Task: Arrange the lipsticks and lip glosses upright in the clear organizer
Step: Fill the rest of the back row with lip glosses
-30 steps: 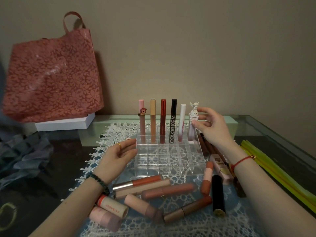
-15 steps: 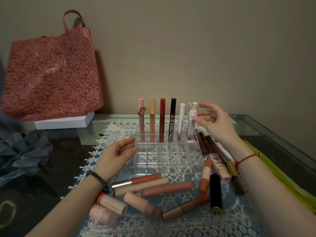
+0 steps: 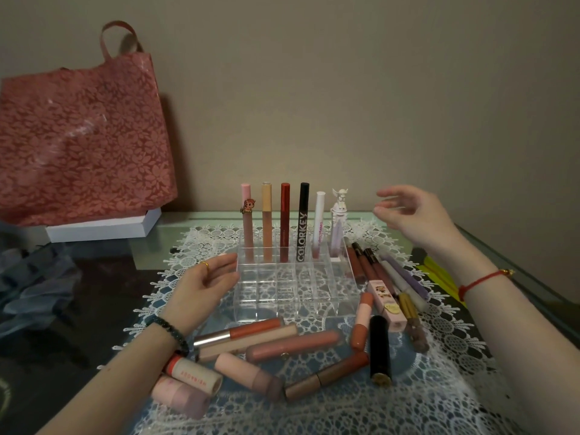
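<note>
Head camera looks forward and down, close over the table.

This looks like a private room in a home, most likely a dressing corner, not a shop or studio. The worktop is a dark, glass-covered table pushed against a plain beige wall, and a white lace doily is spread over it as a domestic touch. A pink floral tote bag leans on the wall, its base on a flat white box. Crumpled blue-grey fabric lies at the left edge. Personal cosmetics fill the middle: a clear organizer and mixed-brand lipsticks and lip glosses lying loose on the lace. The light is dim and warm.
</note>
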Action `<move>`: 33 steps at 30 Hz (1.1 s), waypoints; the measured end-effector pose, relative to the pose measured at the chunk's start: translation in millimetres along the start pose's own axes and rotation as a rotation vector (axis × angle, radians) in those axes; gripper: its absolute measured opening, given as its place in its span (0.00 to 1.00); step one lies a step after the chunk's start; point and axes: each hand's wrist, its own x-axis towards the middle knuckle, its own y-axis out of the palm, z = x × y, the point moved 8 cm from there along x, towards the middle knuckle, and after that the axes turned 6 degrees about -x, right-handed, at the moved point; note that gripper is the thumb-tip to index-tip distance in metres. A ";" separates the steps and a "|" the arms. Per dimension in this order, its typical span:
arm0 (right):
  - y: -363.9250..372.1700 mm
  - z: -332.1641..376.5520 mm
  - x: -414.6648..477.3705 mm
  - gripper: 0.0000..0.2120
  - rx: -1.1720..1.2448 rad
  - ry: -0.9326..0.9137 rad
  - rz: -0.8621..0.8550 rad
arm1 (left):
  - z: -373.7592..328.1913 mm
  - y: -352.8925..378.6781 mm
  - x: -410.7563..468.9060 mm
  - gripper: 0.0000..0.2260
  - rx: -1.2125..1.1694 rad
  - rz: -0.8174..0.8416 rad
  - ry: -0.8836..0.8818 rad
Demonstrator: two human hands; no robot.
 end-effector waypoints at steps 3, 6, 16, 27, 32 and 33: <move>12.7 -19.1 4.0 0.14 -0.237 0.035 0.111 | 0.5 -0.8 0.6 0.15 0.015 0.003 0.010; 25.0 -39.8 6.9 0.15 -0.450 0.079 0.180 | -0.9 -0.4 0.4 0.15 0.034 0.003 0.022; 48.0 -69.3 11.5 0.13 -0.726 0.214 0.277 | 1.8 -1.5 1.7 0.13 0.043 0.002 0.028; 51.9 -67.8 20.6 0.19 -0.819 0.262 0.274 | 1.6 -2.0 0.7 0.15 0.050 -0.013 0.019; 47.7 -66.5 20.3 0.18 -0.718 0.291 0.202 | 0.3 -1.4 0.8 0.15 0.059 -0.006 0.016; 44.0 -65.7 19.8 0.18 -0.667 0.309 0.173 | 0.3 -1.4 0.9 0.15 0.058 -0.007 0.014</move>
